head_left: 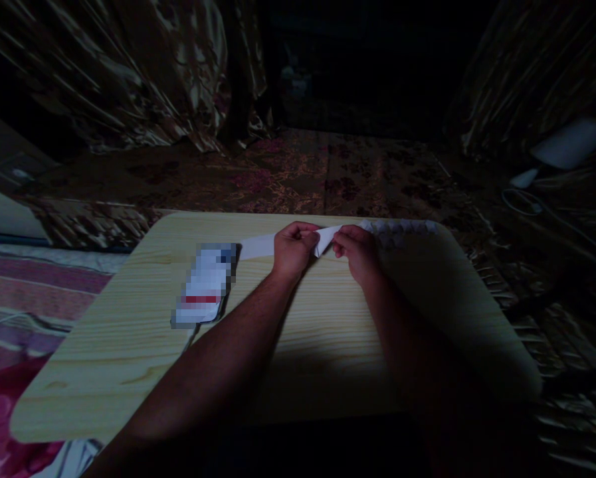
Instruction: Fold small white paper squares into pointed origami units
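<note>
Between my two hands is a small folded piece of white paper (326, 240), its lower edge coming to a point. My left hand (294, 249) pinches its left side, thumb on the near face. On the other side, the closed fingers of my right hand (356, 249) grip the paper's right part. Flat white paper (258, 246) lies on the table just left of my left hand, partly hidden by it. Beyond my right hand, several small folded white pieces (402, 229) sit in rows along the table's far edge.
A phone (202, 285) with a blurred bright screen and a cable lies on the left of the pale wooden table (143, 318). Patterned cloth covers a ledge (302, 166) behind. A lamp (571, 143) with a cord stands at the right. Striped bedding (23, 299) is at the left.
</note>
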A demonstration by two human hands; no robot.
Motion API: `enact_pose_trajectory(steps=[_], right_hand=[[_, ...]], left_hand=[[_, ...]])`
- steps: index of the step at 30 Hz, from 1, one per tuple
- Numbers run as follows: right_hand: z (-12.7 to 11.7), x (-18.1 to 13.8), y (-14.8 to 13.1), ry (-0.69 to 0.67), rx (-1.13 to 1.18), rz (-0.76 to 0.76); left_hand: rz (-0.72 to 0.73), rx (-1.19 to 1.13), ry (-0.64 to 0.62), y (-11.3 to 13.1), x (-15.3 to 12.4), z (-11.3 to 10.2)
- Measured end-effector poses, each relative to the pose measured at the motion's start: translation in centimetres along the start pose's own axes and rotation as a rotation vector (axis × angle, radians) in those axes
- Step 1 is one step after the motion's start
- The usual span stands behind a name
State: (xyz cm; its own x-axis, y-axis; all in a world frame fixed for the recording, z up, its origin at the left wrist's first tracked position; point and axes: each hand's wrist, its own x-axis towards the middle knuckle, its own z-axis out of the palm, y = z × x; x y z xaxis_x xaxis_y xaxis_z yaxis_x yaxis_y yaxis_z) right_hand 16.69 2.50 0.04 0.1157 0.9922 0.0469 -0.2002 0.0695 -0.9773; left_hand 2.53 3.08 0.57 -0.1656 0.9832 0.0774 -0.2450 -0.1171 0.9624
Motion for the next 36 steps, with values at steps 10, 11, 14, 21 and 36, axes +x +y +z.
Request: enact_pose_trajectory(steps=[10,11,14,21,36], right_hand=[[-0.11,-0.18,0.27,0.007,-0.119,-0.064],[-0.05,-0.25,0.17,0.013,-0.131,-0.065],[0.09,-0.39,-0.07,0.027,-0.158,-0.065],[0.21,-0.29,0.02,0.053,-0.164,-0.058],[0.36,-0.45,-0.27,-0.017,-0.164,-0.035]], left_hand=[[0.019,-0.004,-0.004,-0.34,0.23,-0.20],[0.023,0.002,-0.003,-0.36,0.24,-0.21],[0.033,0.011,-0.002,-0.40,0.26,-0.24],[0.043,0.023,-0.010,-0.44,0.25,-0.29],[0.030,-0.001,-0.042,-0.57,0.24,-0.26]])
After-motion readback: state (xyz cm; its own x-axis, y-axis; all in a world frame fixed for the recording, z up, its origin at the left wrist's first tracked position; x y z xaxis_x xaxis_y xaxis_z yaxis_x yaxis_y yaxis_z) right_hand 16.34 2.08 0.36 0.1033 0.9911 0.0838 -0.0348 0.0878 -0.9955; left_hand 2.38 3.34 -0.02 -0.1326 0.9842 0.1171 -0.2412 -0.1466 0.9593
